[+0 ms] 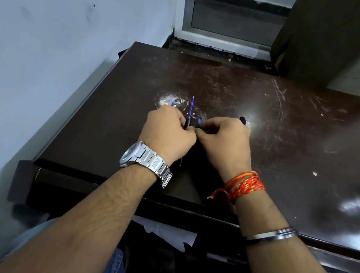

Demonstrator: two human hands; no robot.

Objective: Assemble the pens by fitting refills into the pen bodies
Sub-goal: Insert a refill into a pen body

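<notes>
Both hands sit close together over the middle of a dark, scratched table [291,128], nearer its front edge than its back. The left hand [167,134] is curled into a loose fist around a pen body [187,123]; only a short dark stretch of the barrel shows above the knuckles, and a thin dark end pokes out below the wrist. A blue refill [191,106] stands out of the top of the barrel, pointing toward the back edge of the table.

The right hand [224,140] has its fingers bent in and pressed together at the tips, just beside the left thumb. What they pinch is hidden by the fingers themselves. A small blue piece [199,121] shows just above them, too small to make out. Another dark pen end [242,119] peeks from behind the right knuckles, and a blue speck [172,103] shows beyond the left hand.

A metal watch [141,156] is on the left wrist, and red and orange thread [245,185] and a steel bangle [271,235] on the right arm.
</notes>
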